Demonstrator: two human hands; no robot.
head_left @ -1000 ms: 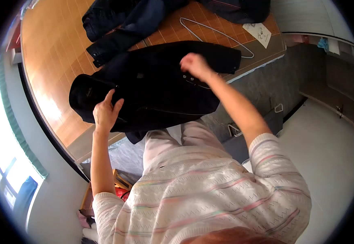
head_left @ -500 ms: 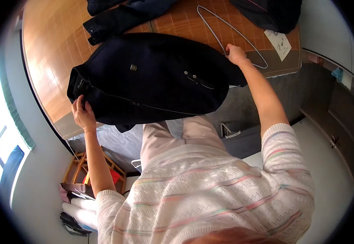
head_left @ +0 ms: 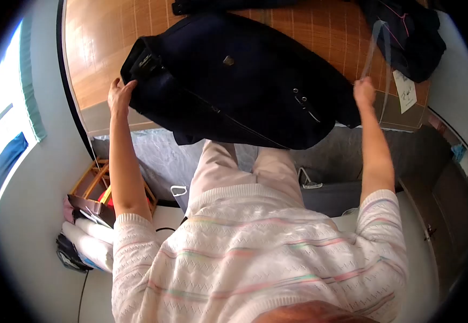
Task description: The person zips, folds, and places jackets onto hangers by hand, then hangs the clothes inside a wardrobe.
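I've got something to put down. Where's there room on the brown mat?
Bare mat shows upper left, between its edge and the dark coat, and again between the coat and hanger. It's crowded at right: right hand, hanger, card, dark bundle.

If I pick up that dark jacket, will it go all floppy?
The dark jacket would probably flop, since its near side hangs past the edge of the brown mat. Its broad body might feel heavy. The collar may hold some shape, because it gapes open.

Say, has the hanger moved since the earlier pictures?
Yes: judged against the white card, the hanger has swung rightward; its far end now overlaps the dark clothes in view.
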